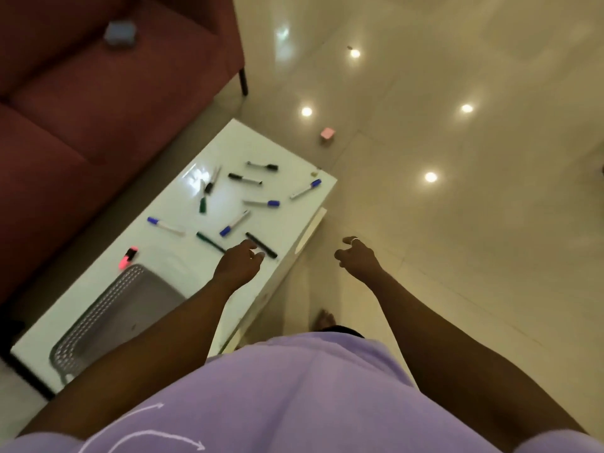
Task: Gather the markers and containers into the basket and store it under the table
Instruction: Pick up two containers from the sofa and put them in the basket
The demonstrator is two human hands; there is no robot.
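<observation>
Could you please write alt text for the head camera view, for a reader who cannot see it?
A person's left hand reaches toward a black marker on a white table strewn with markers, beside an empty grey basket. The right hand hovers empty over the floor.

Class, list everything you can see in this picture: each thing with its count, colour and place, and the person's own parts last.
table: one, white, glossy, beside the sofa
basket: one, grey, perforated, near end of the table
markers: about ten, with blue, black or green caps, scattered on the table
highlighter: one, pink, just beyond the basket
sofa: one, dark red, left
box on sofa: one, blue-grey, blurred
small block: one, pink, on the floor
floor: cream tiles, reflecting lights
left hand: empty, fingers by a black marker
right hand: open, over the floor, ring on
</observation>
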